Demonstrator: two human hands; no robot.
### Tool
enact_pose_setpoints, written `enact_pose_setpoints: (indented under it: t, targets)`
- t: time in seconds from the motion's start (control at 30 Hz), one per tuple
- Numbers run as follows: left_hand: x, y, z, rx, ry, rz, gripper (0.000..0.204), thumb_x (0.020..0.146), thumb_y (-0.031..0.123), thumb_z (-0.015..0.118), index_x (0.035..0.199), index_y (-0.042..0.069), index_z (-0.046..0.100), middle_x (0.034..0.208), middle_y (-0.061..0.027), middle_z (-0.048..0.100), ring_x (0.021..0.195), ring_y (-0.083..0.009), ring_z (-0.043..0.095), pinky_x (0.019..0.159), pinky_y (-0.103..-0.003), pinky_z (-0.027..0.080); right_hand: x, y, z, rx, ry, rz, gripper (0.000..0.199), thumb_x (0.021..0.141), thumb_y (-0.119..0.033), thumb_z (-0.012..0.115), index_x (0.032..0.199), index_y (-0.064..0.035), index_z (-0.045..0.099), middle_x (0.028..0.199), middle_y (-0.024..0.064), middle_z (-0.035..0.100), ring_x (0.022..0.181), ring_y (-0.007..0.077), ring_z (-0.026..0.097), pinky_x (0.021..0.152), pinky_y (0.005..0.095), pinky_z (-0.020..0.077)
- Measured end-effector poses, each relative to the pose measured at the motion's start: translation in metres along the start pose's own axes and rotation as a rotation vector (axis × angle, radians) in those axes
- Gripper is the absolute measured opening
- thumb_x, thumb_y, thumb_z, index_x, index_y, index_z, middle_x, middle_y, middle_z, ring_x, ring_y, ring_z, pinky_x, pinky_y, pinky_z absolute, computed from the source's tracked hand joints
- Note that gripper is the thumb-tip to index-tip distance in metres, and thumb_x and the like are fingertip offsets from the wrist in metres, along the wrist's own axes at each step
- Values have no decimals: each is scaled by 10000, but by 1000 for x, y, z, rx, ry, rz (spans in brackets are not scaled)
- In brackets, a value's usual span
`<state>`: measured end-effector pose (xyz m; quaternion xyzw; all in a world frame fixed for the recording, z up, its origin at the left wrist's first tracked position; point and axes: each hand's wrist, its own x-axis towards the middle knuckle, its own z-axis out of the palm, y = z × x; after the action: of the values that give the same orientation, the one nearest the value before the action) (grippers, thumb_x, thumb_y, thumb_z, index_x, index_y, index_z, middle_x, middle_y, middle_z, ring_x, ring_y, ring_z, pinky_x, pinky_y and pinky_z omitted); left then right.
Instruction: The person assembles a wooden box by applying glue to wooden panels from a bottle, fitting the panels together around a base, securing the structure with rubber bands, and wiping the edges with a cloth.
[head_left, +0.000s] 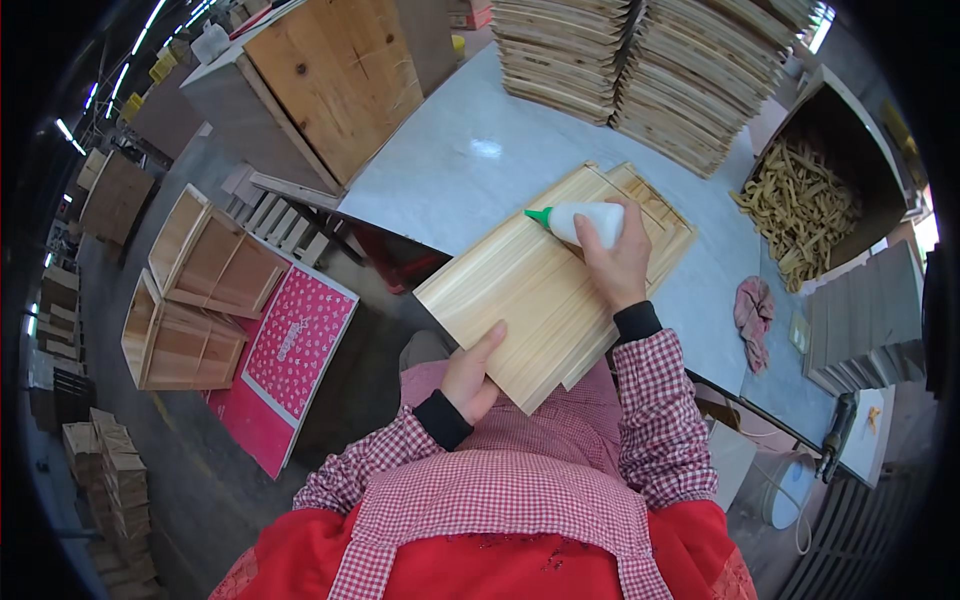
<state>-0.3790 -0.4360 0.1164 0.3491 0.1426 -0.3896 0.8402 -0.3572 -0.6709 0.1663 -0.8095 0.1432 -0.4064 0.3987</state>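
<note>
My right hand (620,258) is wrapped round a white squeeze bottle (590,222) with a green nozzle, tilted so that the tip points left, close over the far left part of a pale wooden board (510,300). The near edge of this board is gripped by my left hand (474,372), thumb on top and fingers underneath. Part of the board overhangs the table edge above my lap. Beneath and to its right lie more wooden boards (672,225) with grooved ends, partly covered by my right hand and the top board.
Tall stacks of curved wooden pieces (690,80) stand at the back of the light table (450,160). To the right are a box of small wooden pieces (800,205), a pink cloth (753,315) and stacked grey boards (868,315). Wooden crates (190,330) stand on the left.
</note>
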Motion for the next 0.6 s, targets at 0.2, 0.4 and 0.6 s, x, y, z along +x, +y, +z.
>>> enact_pose_setpoints:
  t: [0.2,0.4,0.6]
  targets:
    - [1,0,-1,8,-8,-1,540,932,166,657,1380,-9,411,1351,-132,519,1217,-259,529,1032,-399,453,-6,-11,-29,-147,-34,-161,372,814,-186,735,1094,-13,561,912,147,636,795,248,637,722,358,508]
    - [1,2,-2,13,-18,1,553,928,172,663,1382,-13,406,1359,-133,512,1228,-260,520,1046,-406,440,-38,-23,-104,-280,-80,-194,366,808,-142,726,1107,-6,563,913,139,625,793,233,624,725,335,499]
    - [-1,6,5,48,-18,8,565,929,179,662,1390,-6,394,1363,-135,504,1237,-261,512,1054,-408,434,-69,-22,-144,-302,-37,-42,372,823,-148,725,1127,-10,561,910,119,621,790,223,624,709,332,502]
